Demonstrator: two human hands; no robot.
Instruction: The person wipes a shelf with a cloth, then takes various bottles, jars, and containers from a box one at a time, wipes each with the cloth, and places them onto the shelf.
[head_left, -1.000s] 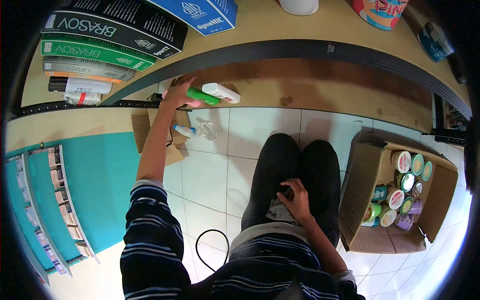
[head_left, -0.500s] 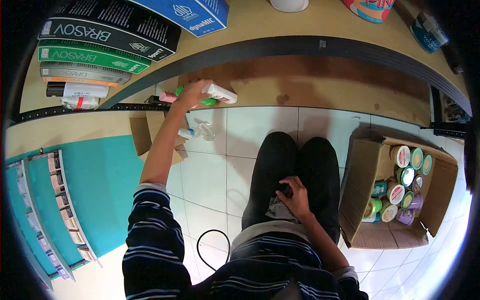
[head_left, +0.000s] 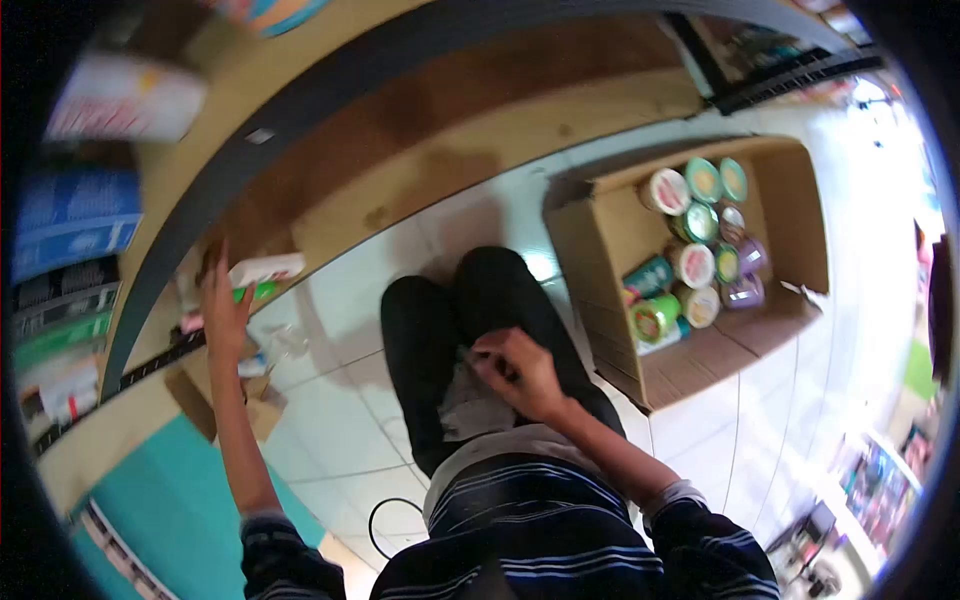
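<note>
My left hand (head_left: 222,300) reaches up to the low wooden shelf (head_left: 450,150) and rests against the end of a white tube (head_left: 268,268). A green tube (head_left: 263,291) lies just below it and a pink one (head_left: 192,322) sits left of the hand. Motion blur hides whether the fingers grip anything. My right hand (head_left: 515,368) lies on my lap, fingers pinched on a grey cloth (head_left: 462,402) over my black trousers.
An open cardboard box (head_left: 590,270) with several round lidded jars stands on the white tiled floor to my right. A clear spray bottle (head_left: 278,345) and flattened cardboard (head_left: 200,390) lie under my left arm. Blue and dark boxes (head_left: 75,215) fill the upper shelf at left. A black cable (head_left: 385,512) loops by my waist.
The view has swung and tilted sharply to the right, blurring everything. My left hand stays at the tubes on the shelf; my right hand stays on the cloth in my lap.
</note>
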